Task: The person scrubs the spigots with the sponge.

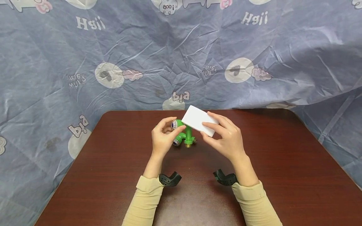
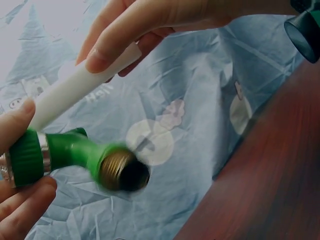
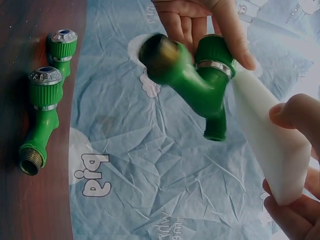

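Note:
A green tap (image 3: 200,95) with a ribbed knob, silver ring and threaded brass inlet is raised above the table. My left hand (image 1: 163,136) grips it by the knob, thumb on one side and fingers on the other. My right hand (image 1: 227,136) pinches a white sponge block (image 1: 198,119) between thumb and fingers. The sponge slants toward the tap, its far end against or very close to the knob beside my left thumb. In the head view the sponge hides part of the tap.
Two more green taps, a nearer one (image 3: 45,95) and a farther one (image 3: 63,47), lie on the dark red-brown table (image 1: 113,157). A wrinkled blue-grey printed cloth (image 1: 158,53) hangs behind the table's back edge. Black wrist mounts (image 1: 170,179) sit on both wrists.

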Demonstrator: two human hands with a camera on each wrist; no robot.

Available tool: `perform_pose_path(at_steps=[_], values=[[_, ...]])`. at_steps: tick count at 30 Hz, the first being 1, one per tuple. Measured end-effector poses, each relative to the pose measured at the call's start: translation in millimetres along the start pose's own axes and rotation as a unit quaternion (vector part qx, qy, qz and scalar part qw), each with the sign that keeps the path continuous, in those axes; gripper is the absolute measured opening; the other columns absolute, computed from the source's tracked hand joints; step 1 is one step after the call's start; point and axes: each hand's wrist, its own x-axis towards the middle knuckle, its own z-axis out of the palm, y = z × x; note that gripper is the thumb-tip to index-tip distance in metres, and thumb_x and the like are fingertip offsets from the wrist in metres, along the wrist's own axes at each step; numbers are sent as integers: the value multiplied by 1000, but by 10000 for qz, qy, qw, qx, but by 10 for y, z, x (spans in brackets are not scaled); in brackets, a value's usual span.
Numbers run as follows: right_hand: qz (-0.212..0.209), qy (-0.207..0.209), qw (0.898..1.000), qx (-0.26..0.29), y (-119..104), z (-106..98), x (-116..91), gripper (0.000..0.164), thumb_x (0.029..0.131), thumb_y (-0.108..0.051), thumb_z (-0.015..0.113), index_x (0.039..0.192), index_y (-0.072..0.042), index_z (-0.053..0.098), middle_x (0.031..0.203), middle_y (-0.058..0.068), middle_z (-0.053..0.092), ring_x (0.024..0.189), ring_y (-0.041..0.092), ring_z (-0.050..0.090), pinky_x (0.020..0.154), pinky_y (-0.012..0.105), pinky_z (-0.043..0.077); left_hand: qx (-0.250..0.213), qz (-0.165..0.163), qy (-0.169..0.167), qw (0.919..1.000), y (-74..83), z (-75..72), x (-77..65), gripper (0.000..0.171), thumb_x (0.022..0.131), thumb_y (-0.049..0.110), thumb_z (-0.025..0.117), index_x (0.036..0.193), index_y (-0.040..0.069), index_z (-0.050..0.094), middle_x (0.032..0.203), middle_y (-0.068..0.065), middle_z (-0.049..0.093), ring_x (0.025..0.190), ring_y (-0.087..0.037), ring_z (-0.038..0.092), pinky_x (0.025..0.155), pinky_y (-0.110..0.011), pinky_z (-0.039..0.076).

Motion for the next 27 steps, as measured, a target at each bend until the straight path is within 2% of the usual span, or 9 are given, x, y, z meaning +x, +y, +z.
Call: perform_pose_path(at_steps=[4, 8, 12, 14, 18, 20, 22, 24, 27], values=[[84, -20, 9997, 245, -30, 9, 2, 25, 69, -14, 76, 94, -9, 75, 114, 11, 65, 97, 27, 62, 70, 39, 51, -544, -593, -129, 9967, -11, -11, -7, 40, 65, -10, 80, 98, -12, 57, 94, -23, 66, 60, -10, 62, 54, -19, 50], [32, -167, 9973, 720, -67, 28, 7, 26, 70, -14, 77, 95, -9, 75, 116, 11, 64, 98, 27, 62, 73, 36, 50, -821, -861, -384, 9922, -26, -11, -13, 43, 63, -16, 78, 97, -13, 51, 101, -20, 64, 63, -9, 64, 54, -19, 50], [-75, -374, 9938, 1045, -63, 37, 1, 27, 69, -10, 77, 96, -7, 75, 117, 14, 63, 98, 27, 62, 73, 32, 49, -1074, -928, -602, 9880, -143, -15, -23, 45, 61, -21, 76, 96, -12, 48, 107, -16, 61, 64, -9, 64, 54, -18, 51], [-47, -401, 9941, 1010, -45, 30, -3, 27, 69, -8, 78, 96, -6, 75, 117, 14, 63, 99, 27, 61, 71, 32, 48, -1233, -966, -663, 9854, -203, -16, -25, 46, 60, -22, 77, 95, -10, 48, 107, -14, 61, 65, -10, 66, 55, -19, 52], [233, -113, 9991, 334, 0, 7, -11, 24, 71, -10, 78, 94, -7, 75, 117, 13, 63, 99, 29, 61, 73, 38, 50, -1448, -947, -669, 9826, -261, -12, -21, 45, 61, -19, 78, 93, -8, 48, 102, -12, 64, 67, -13, 68, 55, -21, 53], [456, 160, 9988, -51, 13, -3, -13, 23, 72, -13, 77, 94, -7, 75, 117, 12, 64, 100, 30, 61, 74, 42, 50, -1491, -917, -631, 9825, -273, -13, -19, 45, 61, -17, 79, 92, -8, 48, 100, -13, 66, 66, -14, 68, 54, -21, 53], [643, 404, 9969, -208, 14, -6, -12, 22, 73, -14, 76, 94, -7, 75, 117, 11, 64, 99, 30, 61, 74, 42, 50, -1529, -910, -583, 9823, -281, -15, -19, 44, 62, -16, 79, 91, -9, 47, 97, -14, 67, 65, -13, 67, 53, -21, 52], [687, 491, 9964, -85, -3, -7, -6, 23, 72, -13, 76, 94, -7, 75, 117, 10, 64, 100, 30, 61, 75, 41, 49, -1533, -934, -543, 9823, -281, -18, -18, 42, 62, -17, 78, 90, -9, 47, 96, -13, 67, 64, -12, 67, 53, -21, 52], [520, 276, 9975, 393, -48, 5, 6, 25, 70, -11, 78, 95, -7, 75, 118, 11, 63, 102, 29, 61, 78, 39, 48, -1615, -980, -525, 9806, -270, -23, -16, 40, 63, -19, 76, 88, -6, 47, 96, -9, 66, 64, -11, 67, 52, -21, 53]])
